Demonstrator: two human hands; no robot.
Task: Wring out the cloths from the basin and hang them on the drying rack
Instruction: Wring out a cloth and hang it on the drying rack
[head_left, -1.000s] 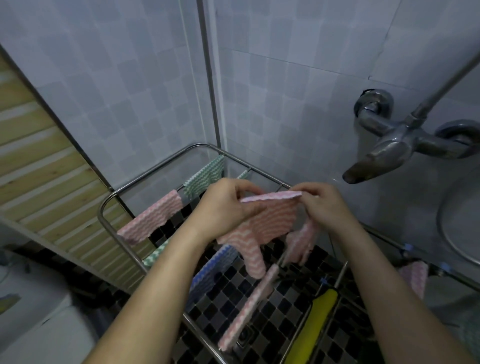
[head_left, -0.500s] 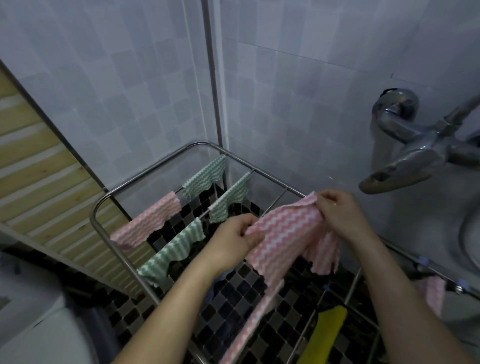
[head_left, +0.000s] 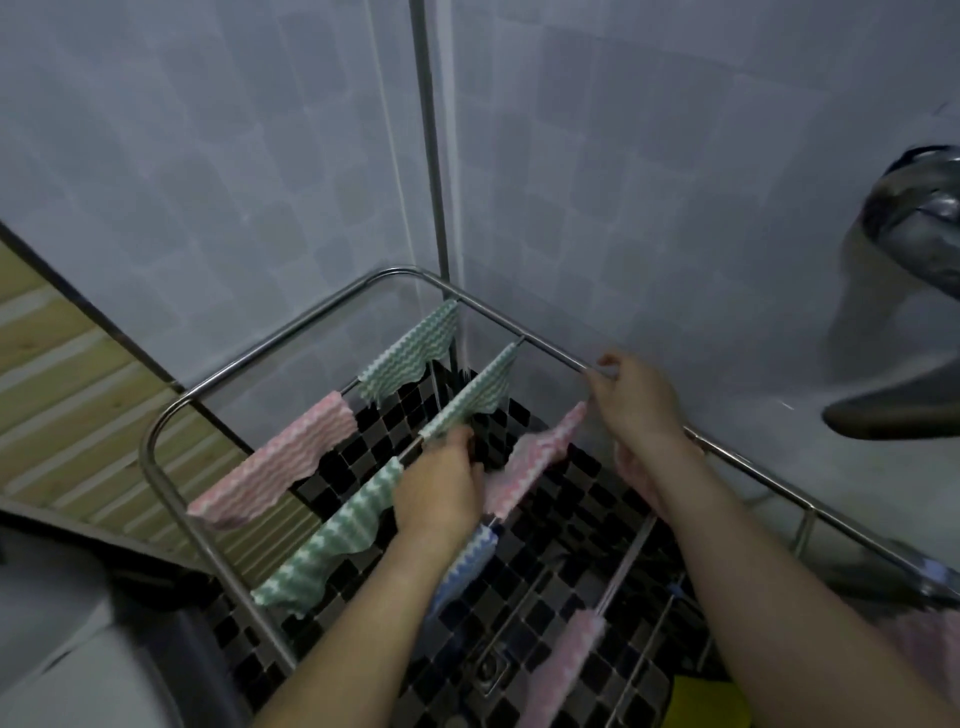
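hanging is the step in hand: the left hand (head_left: 441, 493) and right hand (head_left: 636, 410), apart, each pinch the pink cloth (head_left: 530, 462) draped over a middle rail of the drying rack (head_left: 291, 348) (basin unseen), which next wants smoothing flat.

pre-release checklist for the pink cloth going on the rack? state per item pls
1. Pink cloth draped over a rack bar: ok.
2. Cloth spread flat along the bar: not ok, bunched near left hand.
3. Right hand at the cloth's far end: ok.
4. No overlap with the neighbouring green cloth: cannot tell, the left hand covers the gap.
5. Drying rack standing level: ok.
6. Cloth wrung out: cannot tell.
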